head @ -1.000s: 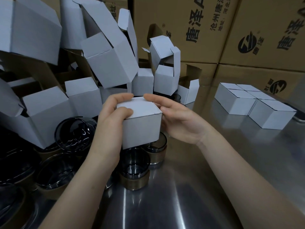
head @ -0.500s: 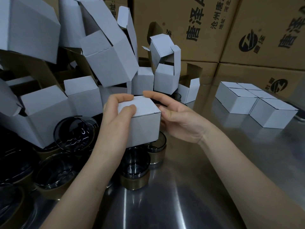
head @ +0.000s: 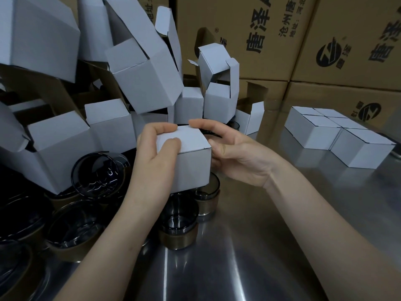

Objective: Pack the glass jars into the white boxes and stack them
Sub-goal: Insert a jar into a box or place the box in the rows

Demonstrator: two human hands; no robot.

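Note:
A closed white box (head: 192, 165) is held above the steel table (head: 271, 246) at the middle of the view. My left hand (head: 155, 155) grips its left side, thumb on the lid and fingers over the far top edge. My right hand (head: 234, 153) holds its right side, with the index finger reaching over the far edge of the lid. Dark glass jars with gold bases (head: 179, 224) stand under and left of the box. Several closed white boxes (head: 338, 135) sit packed together at the right.
A heap of open, empty white boxes (head: 143, 77) fills the left and back. Large brown cartons with printed lettering (head: 282, 38) form a wall behind. More dark jars (head: 71, 227) crowd the lower left, one lying on its side (head: 97, 177).
Both hands have lifted the box slightly and turned it; the left thumb has moved onto the lid and the right fingers have wrapped closer round the right side.

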